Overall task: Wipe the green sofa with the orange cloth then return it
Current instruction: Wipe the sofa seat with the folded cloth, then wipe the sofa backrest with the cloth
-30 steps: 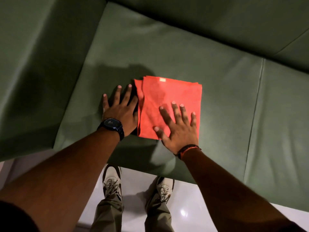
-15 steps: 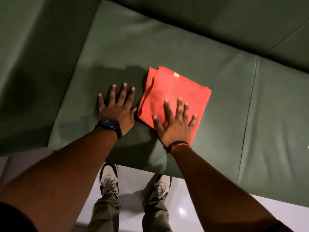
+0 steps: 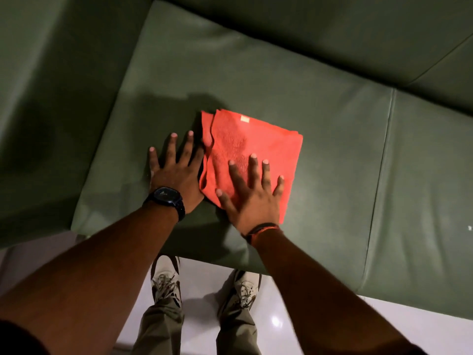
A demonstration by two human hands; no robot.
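Observation:
A folded orange cloth [image 3: 256, 139] lies on the left seat cushion of the green sofa [image 3: 256, 73]. My right hand [image 3: 252, 198] lies flat on the cloth's near half, fingers spread, pressing it onto the cushion. My left hand [image 3: 176, 172], with a dark watch on its wrist, rests flat on the bare cushion just left of the cloth. Its fingers are apart and it holds nothing. The cloth's left edge touches that hand's side.
The sofa's armrest [image 3: 51, 98] rises on the left and the backrest [image 3: 307, 26] runs along the top. A seam separates a second seat cushion [image 3: 422, 188] on the right. My shoes stand on the pale glossy floor [image 3: 202, 285] below the seat's front edge.
My right hand swung the cloth out to the right and turned it, then slid it back left against my left hand. The left hand stayed flat on the cushion.

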